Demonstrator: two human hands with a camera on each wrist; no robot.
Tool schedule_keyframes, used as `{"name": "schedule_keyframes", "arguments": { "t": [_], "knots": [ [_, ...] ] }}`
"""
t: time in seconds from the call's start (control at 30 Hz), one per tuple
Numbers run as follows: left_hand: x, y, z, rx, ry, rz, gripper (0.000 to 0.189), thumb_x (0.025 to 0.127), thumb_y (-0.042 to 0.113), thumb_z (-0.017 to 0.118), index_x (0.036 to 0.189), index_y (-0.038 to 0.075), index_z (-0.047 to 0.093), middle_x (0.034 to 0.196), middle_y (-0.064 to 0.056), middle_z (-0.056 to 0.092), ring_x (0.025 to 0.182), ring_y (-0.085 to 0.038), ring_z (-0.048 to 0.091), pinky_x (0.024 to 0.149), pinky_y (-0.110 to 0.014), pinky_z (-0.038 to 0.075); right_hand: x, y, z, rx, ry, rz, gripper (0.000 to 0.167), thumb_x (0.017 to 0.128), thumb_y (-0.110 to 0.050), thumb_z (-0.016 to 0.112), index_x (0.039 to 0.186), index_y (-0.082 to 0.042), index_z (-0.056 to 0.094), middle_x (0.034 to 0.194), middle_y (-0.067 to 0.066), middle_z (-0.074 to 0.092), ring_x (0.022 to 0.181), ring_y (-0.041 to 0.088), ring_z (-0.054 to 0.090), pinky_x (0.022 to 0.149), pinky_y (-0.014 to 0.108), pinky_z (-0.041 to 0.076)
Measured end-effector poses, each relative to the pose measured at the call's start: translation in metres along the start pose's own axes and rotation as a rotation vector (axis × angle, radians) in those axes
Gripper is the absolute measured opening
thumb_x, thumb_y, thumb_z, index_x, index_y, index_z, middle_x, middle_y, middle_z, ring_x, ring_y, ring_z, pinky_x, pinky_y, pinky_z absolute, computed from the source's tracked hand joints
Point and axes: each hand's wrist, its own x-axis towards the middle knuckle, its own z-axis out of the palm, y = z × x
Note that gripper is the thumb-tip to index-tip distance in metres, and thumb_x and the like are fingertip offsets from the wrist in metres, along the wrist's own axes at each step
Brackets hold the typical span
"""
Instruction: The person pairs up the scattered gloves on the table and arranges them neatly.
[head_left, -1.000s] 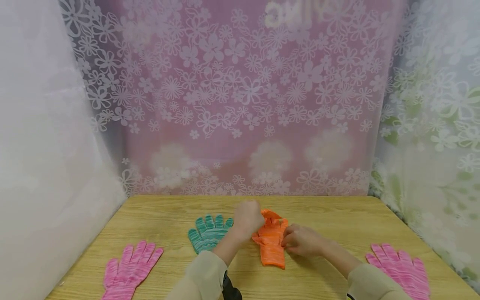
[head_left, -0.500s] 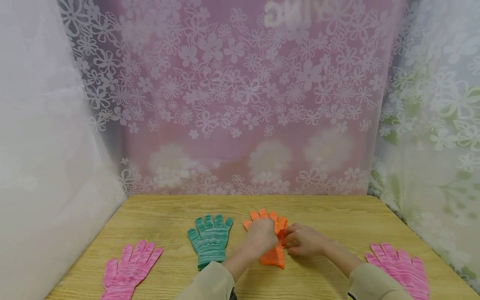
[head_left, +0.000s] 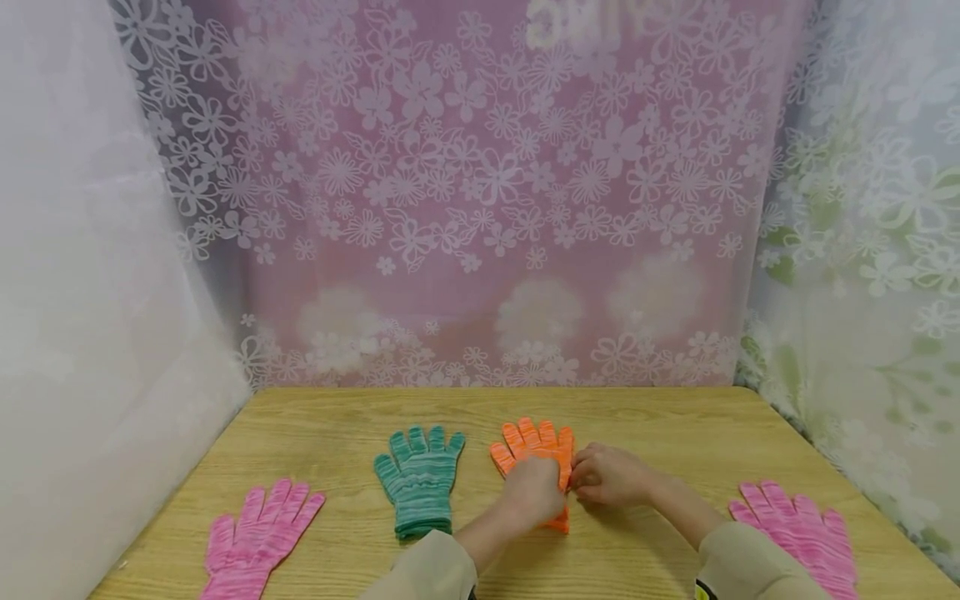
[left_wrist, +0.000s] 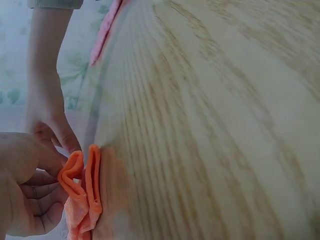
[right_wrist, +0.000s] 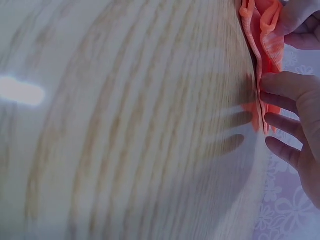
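Two knitted orange gloves (head_left: 551, 446) lie one on the other on the table, fingers pointing away. My left hand (head_left: 534, 492) is over their lower part and pinches the upper glove near the cuff. In the left wrist view the upper cuff (left_wrist: 72, 172) bulges up in a fold, and the lower cuff (left_wrist: 93, 180) stands beside it. My right hand (head_left: 611, 475) pinches the gloves' right edge, its thumb and forefinger at the fabric in the right wrist view, with the other fingers spread. Part of the palm area is hidden under my left hand.
Green gloves (head_left: 423, 483) lie flat to the left of the orange ones. A pink glove (head_left: 258, 537) rests at the table's left, another pink glove (head_left: 802, 537) at the right, partly behind my right sleeve. A flowered curtain (head_left: 495, 208) hangs behind the wooden table (head_left: 637, 417).
The upper orange glove's fingers, earlier folded over, now lie spread flat. My left hand has come down from beside the fingertips to the cuff. The right hand stays at the edge.
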Motion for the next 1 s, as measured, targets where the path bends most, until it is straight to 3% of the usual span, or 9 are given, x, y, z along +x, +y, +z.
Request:
{"name": "schedule_keyframes", "arguments": {
  "t": [0.17, 0.33, 0.43, 0.6, 0.83, 1.0],
  "knots": [
    [0.0, -0.001, 0.002, 0.077, -0.037, 0.033, 0.034, 0.076, 0.004, 0.063, 0.055, 0.016, 0.039, 0.051, 0.006, 0.027, 0.044, -0.007, 0.024, 0.041, -0.021, 0.023, 0.0, 0.0, 0.0, 0.003, -0.001, 0.029, 0.005, 0.082, -0.014, 0.068, 0.085, -0.013, 0.072, 0.089, -0.008, 0.062, 0.084, 0.009, 0.055, 0.073, 0.029, 0.047],
    [0.002, -0.01, -0.001, 0.13, -0.065, 0.128, 0.034, 0.074, 0.007, 0.065, 0.053, 0.018, 0.041, 0.049, 0.009, 0.026, 0.045, -0.006, 0.023, 0.042, -0.02, 0.021, 0.0, 0.001, 0.0, -0.018, 0.021, 0.052, 0.005, 0.083, -0.016, 0.066, 0.083, -0.013, 0.071, 0.087, -0.008, 0.062, 0.082, 0.009, 0.056, 0.07, 0.029, 0.048],
    [0.004, -0.02, -0.008, 0.126, -0.105, 0.198, 0.032, 0.076, 0.011, 0.065, 0.053, 0.017, 0.043, 0.05, 0.008, 0.023, 0.045, -0.006, 0.018, 0.044, -0.02, 0.016, 0.0, 0.0, -0.001, -0.058, 0.068, 0.036, 0.003, 0.08, -0.015, 0.067, 0.078, -0.014, 0.069, 0.084, -0.008, 0.061, 0.079, 0.009, 0.056, 0.067, 0.027, 0.048],
    [0.004, -0.034, -0.023, 0.111, -0.203, 0.299, 0.021, 0.084, 0.023, 0.067, 0.065, 0.015, 0.061, 0.052, 0.01, 0.033, 0.046, -0.004, 0.021, 0.045, -0.017, 0.02, 0.0, -0.007, -0.005, -0.072, 0.133, 0.003, 0.009, 0.075, -0.012, 0.07, 0.071, -0.018, 0.065, 0.081, -0.009, 0.059, 0.077, 0.008, 0.055, 0.062, 0.024, 0.046],
    [-0.002, -0.046, -0.027, 0.126, -0.317, 0.288, 0.027, 0.078, 0.039, 0.073, 0.066, 0.019, 0.06, 0.054, 0.013, 0.045, 0.047, 0.0, 0.037, 0.045, -0.015, 0.032, 0.009, -0.024, -0.007, -0.018, 0.042, -0.109, 0.01, 0.076, -0.022, 0.072, 0.074, -0.02, 0.063, 0.078, -0.014, 0.054, 0.071, 0.001, 0.049, 0.062, 0.016, 0.041],
    [-0.006, -0.051, -0.026, 0.165, -0.347, 0.301, 0.023, 0.075, 0.036, 0.075, 0.075, 0.018, 0.06, 0.061, 0.013, 0.048, 0.051, -0.002, 0.041, 0.047, -0.017, 0.034, 0.014, -0.034, -0.001, -0.022, 0.018, -0.164, 0.011, 0.071, -0.021, 0.072, 0.072, -0.019, 0.062, 0.074, -0.013, 0.049, 0.067, -0.004, 0.042, 0.058, 0.01, 0.034]
  ]
}}
